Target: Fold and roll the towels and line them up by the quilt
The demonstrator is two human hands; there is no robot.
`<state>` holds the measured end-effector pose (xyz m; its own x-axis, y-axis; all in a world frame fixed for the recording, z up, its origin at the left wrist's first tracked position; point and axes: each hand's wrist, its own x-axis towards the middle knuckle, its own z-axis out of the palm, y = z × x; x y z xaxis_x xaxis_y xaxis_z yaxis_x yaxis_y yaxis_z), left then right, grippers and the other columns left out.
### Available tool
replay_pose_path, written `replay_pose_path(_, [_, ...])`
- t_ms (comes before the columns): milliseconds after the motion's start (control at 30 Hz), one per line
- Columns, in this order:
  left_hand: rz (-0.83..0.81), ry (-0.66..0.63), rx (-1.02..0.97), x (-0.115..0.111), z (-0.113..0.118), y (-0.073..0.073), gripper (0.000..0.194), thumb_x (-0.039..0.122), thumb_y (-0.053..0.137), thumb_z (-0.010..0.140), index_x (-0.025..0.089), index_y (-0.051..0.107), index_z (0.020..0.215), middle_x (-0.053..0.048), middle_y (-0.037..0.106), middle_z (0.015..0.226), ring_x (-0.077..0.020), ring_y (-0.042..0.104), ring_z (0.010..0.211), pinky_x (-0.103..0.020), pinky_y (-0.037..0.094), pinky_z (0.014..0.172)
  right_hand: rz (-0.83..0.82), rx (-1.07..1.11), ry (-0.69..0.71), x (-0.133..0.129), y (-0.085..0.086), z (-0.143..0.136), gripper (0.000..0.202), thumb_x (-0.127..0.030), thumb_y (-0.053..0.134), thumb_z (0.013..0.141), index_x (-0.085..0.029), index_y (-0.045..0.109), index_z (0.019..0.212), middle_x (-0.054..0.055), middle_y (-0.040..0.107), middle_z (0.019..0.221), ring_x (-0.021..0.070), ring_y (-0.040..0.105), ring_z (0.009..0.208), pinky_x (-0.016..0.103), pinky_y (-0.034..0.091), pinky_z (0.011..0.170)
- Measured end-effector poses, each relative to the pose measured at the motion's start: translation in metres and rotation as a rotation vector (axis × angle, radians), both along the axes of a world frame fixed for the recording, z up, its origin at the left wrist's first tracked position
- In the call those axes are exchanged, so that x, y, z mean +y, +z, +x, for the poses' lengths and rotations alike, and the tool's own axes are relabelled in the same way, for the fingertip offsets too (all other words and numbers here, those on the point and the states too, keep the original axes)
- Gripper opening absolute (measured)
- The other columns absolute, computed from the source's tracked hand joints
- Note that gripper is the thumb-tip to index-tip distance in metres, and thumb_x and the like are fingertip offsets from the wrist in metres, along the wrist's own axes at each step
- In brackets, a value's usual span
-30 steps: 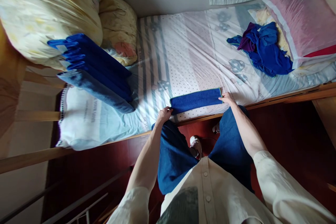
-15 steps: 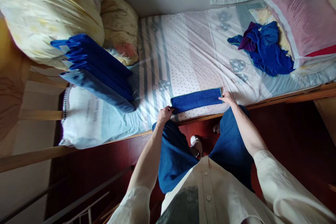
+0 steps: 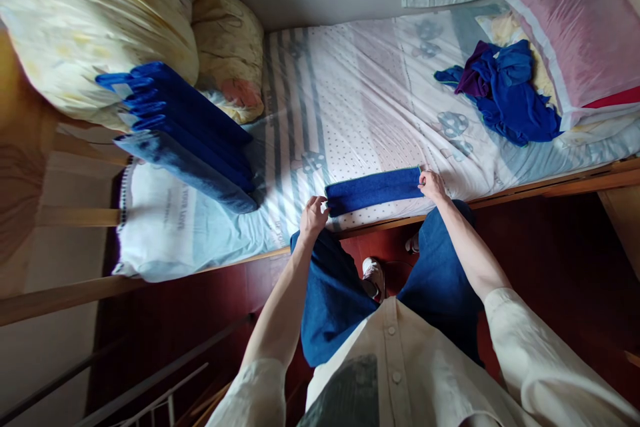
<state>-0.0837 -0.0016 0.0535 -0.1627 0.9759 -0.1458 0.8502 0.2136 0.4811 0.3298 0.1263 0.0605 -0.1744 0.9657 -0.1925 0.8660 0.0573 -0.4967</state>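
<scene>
open sheet (image 3: 370, 100) between towel stack (image 3: 185, 130) and crumpled cloths (image 3: 505, 93)

Folded blue towel (image 3: 374, 190) at frame centre is gripped at both ends: left hand (image 3: 313, 215) on left end, right hand (image 3: 433, 185) on right. Towel stack (image 3: 185, 137) is seen upper left.

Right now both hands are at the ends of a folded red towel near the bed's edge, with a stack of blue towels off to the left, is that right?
Not quite: the head view shows the folded towel is blue, not red. The left hand and right hand are at its ends, and the stack of blue towels lies to the left.
</scene>
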Motion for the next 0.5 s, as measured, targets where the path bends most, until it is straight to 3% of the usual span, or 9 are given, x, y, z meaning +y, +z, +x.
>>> replay_pose_path(100, [0.035, -0.054, 0.009, -0.001, -0.002, -0.004, 0.024, 0.015, 0.060, 0.083, 0.018, 0.071, 0.104, -0.013, 0.072, 0.113, -0.0292, 0.070, 0.112, -0.042, 0.056, 0.103, 0.009, 0.017, 0.132, -0.003, -0.002, -0.004, 0.024, 0.003, 0.058, 0.069, -0.018, 0.069, 0.074, 0.004, 0.066, 0.082, 0.0168, 0.061, 0.076, 0.026, 0.044, 0.068])
replay_pose_path(233, [0.056, -0.161, -0.018, -0.002, -0.001, -0.010, 0.028, 0.014, 0.055, 0.086, 0.019, 0.075, 0.106, -0.013, 0.074, 0.119, -0.0286, 0.070, 0.117, -0.046, 0.053, 0.111, 0.019, 0.063, 0.227, -0.006, -0.006, -0.008, 0.033, 0.007, 0.052, 0.067, -0.018, 0.071, 0.077, 0.005, 0.066, 0.084, 0.0175, 0.062, 0.076, 0.027, 0.046, 0.069])
replay_pose_path(367, [0.051, -0.228, -0.054, -0.004, 0.001, -0.015, 0.031, 0.022, 0.057, 0.092, 0.020, 0.075, 0.116, -0.012, 0.074, 0.131, -0.0283, 0.069, 0.124, -0.046, 0.052, 0.115, 0.043, 0.062, 0.260, -0.009, -0.006, -0.009, 0.035, 0.003, 0.055, 0.072, -0.020, 0.074, 0.090, 0.005, 0.068, 0.091, 0.0202, 0.065, 0.087, 0.029, 0.052, 0.079])
replay_pose_path(500, [-0.005, -0.248, -0.051, -0.004, 0.001, -0.017, 0.040, 0.032, 0.065, 0.092, 0.019, 0.072, 0.129, -0.012, 0.072, 0.137, -0.0295, 0.066, 0.131, -0.044, 0.050, 0.118, 0.023, -0.002, 0.288, -0.013, -0.001, -0.009, 0.026, -0.009, 0.066, 0.077, -0.021, 0.073, 0.099, 0.007, 0.068, 0.102, 0.0237, 0.065, 0.100, 0.034, 0.054, 0.091])
